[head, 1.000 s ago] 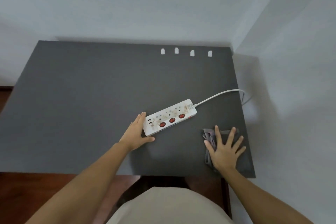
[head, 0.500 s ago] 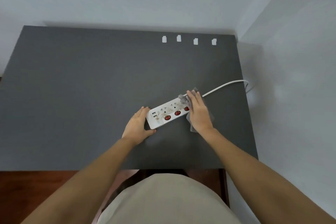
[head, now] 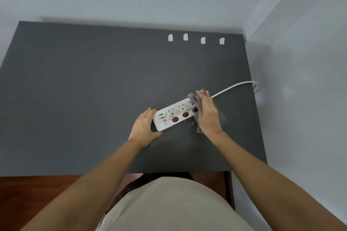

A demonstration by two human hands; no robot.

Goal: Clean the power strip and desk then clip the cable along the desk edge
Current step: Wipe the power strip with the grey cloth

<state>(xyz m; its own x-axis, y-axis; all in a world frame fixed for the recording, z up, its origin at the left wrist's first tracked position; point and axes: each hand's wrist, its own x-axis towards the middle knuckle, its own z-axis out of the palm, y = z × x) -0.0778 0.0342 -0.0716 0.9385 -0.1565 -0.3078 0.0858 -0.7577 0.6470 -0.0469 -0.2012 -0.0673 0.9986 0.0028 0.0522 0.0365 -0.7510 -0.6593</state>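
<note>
A white power strip (head: 173, 115) with three red switches lies at an angle on the dark grey desk (head: 93, 90), speckled with crumbs. My left hand (head: 143, 128) grips its near-left end, thumb under the corner. My right hand (head: 207, 113) presses a grey cloth (head: 193, 97) onto the strip's right end, hiding that end. Brown crumbs (head: 190, 124) lie on the desk just in front of the strip. The white cable (head: 232, 88) runs from under my right hand to the desk's right edge and drops over it.
Several white cable clips (head: 203, 40) stand in a row near the desk's back edge, right of centre. Walls close in behind and to the right. The desk's front edge is close to my body, with red-brown floor below.
My right hand carried the cloth from the desk's front right onto the strip's right end and wiped it. Crumbs now lie on the desk in front of the strip. My left hand kept holding.
</note>
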